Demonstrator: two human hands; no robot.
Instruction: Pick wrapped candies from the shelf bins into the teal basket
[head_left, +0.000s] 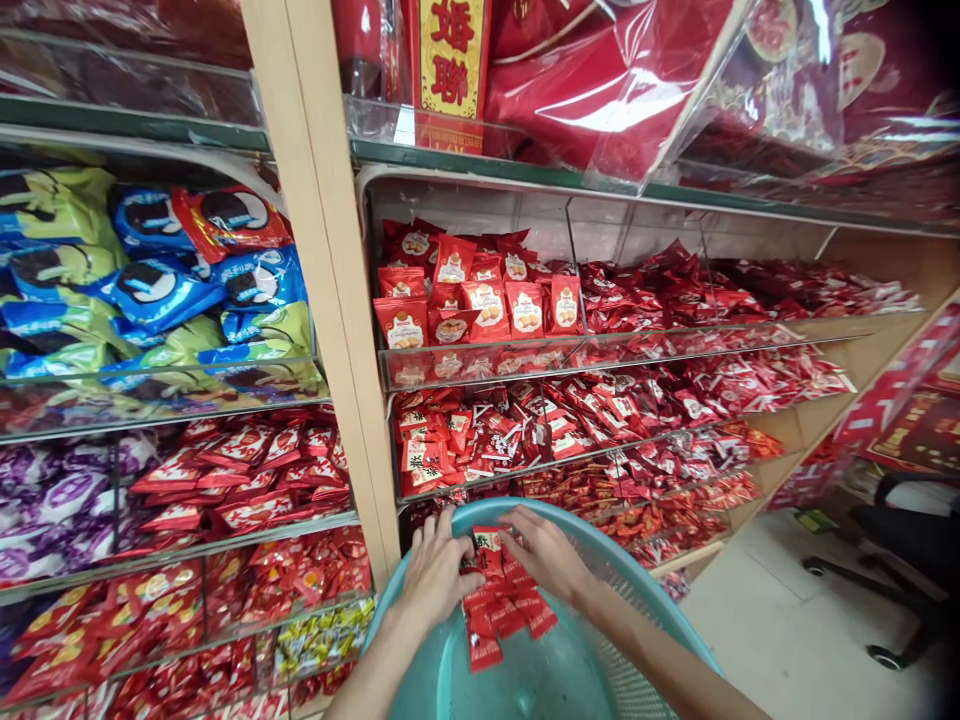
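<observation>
Small red snack packets (501, 600) are bunched at the far inner side of a turquoise plastic basket (420, 670). The top packet bears black characters on a pale label. My left hand (439, 570) presses against the left of the bunch, its fingers bent and its thumb on the packets. On the other side, my right hand (546, 552) curls its fingers over the bunch's upper right edge. The packets are gripped between the two hands; some fingertips are hidden behind them. Both hands are inside the basket's far rim, just below the shelves.
Glass-fronted shelves (480, 365) full of red packets rise ahead. A wooden upright (319, 200) divides them from shelves on the left with blue and green packs (165, 290) and purple sweets (71, 495). A black wheeled chair (892, 580) stands on the floor at right.
</observation>
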